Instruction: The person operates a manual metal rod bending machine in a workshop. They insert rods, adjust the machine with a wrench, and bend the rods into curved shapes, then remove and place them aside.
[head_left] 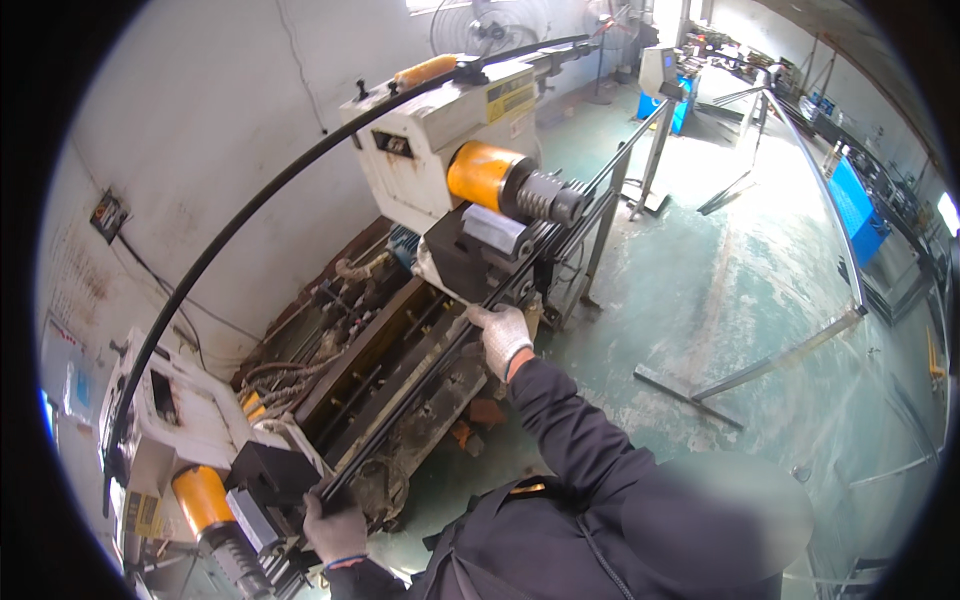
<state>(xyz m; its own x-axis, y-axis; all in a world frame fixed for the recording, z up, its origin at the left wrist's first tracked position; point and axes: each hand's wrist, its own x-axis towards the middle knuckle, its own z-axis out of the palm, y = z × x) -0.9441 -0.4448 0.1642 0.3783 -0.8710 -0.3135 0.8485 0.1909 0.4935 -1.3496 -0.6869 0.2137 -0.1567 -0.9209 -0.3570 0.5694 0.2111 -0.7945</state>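
A long, thin dark metal bar runs diagonally along the front of a machine with two white heads. My left hand, in a pale knit glove, is closed on the bar near the lower head. Farther along, my right hand, gloved the same way, grips it just below the upper head. An orange cylinder with a grey ribbed end juts from the upper head. The lower head carries a matching orange cylinder. Parts of my fingers are hidden behind the bar.
A black hose arches between the two heads. Cables and pipes lie in the machine bed by the wall. Beyond stand a metal support post, a control box and a steel frame on the green floor. A fan stands behind.
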